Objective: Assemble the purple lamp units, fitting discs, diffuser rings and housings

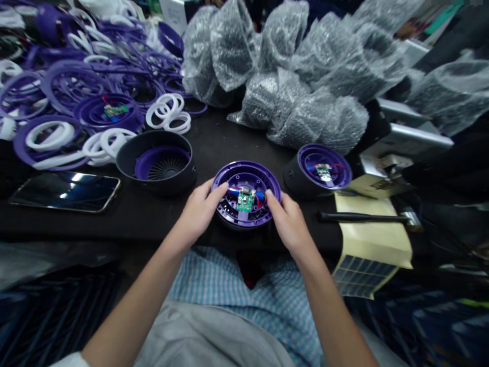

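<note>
Your left hand (pixel 198 211) and right hand (pixel 288 221) clasp opposite sides of one purple round housing (pixel 246 168), fingers curled on its rim, at the near edge of the black table (pixel 214 137). Its green circuit board (pixel 245 200) faces up. One black housing (pixel 156 158) stands left, a second black housing (pixel 311 171) right. One phone (pixel 64 191) lies left. Print on the sticker sheet (pixel 361 275) is too small to read.

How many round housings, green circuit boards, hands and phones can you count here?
Round housings: 3
Green circuit boards: 3
Hands, left hand and right hand: 2
Phone: 1
Total: 9
</note>
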Demonstrator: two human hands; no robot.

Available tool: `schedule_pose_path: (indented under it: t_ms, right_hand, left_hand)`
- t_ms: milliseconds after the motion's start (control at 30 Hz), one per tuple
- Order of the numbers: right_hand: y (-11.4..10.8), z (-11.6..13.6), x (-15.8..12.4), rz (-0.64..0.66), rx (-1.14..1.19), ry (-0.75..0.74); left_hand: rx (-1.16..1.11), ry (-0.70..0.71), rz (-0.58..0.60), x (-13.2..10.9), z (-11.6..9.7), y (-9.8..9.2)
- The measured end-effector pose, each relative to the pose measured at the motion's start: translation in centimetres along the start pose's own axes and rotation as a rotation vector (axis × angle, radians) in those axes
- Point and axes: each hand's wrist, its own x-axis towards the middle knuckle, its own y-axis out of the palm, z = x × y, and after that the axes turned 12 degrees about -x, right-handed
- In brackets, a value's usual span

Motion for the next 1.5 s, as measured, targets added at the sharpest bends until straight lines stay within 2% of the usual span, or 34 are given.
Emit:
schedule_pose_path:
  t_ms: [100,200,267,400,600,733,833,1000,1167,1367,1500]
  right_hand:
    - [-0.2,-0.7,-1.8,0.136,0.185,-0.026]
    - [-0.3,-0.8,-3.5,0.166,0.322,-0.053]
    - [-0.1,-0.8,-4.1,0.145,0.353,-0.083]
    - [0.7,-0.6,-3.9,0.029,0.296,-0.132]
    - [1.0,-0.3,-2.9,-0.009,0.289,-0.14]
    - [0.5,-0.4,-3.4,0.042,0.468,-0.12]
    - [0.4,-0.4,-4.2,0.068,0.46,-0.132]
    - [0.9,-0.4,-4.5,-0.05,0.364,-0.178]
    - [1.3,-0.5,-3.9,-0.066,0.358,-0.227]
    - [2.8,-0.1,-3.6,-0.376,0.274,-0.221]
    - [3.2,-0.5,-3.2,-0.493,0.189,-0.261]
  left_hand:
    - [-0.009,-0.071,0.103,-2.4,-0.5,-0.6]
    - [-0.015,-0.026,0.138,-4.7,-1.2,-1.2]
    - [-0.022,-0.005,0.135,-5.4,-1.3,-1.3]
    - [0.033,0.082,0.041,-5.1,-0.6,-0.8]
    - [-0.005,0.141,0.005,-4.1,0.4,-0.3]
    - [-0.07,0.08,0.03,-4.6,-0.1,-0.6]
    - [-0.107,0.004,0.075,-5.4,-0.4,-0.7]
    - [0.011,0.059,-0.037,-5.2,-0.5,0.1]
    - [0.063,0.175,-0.09,-4.4,-0.2,0.5]
    - [0.043,0.168,-0.148,-4.0,-0.1,0.8]
    - [0.107,0.254,-0.219,-3.7,0.0,1.5]
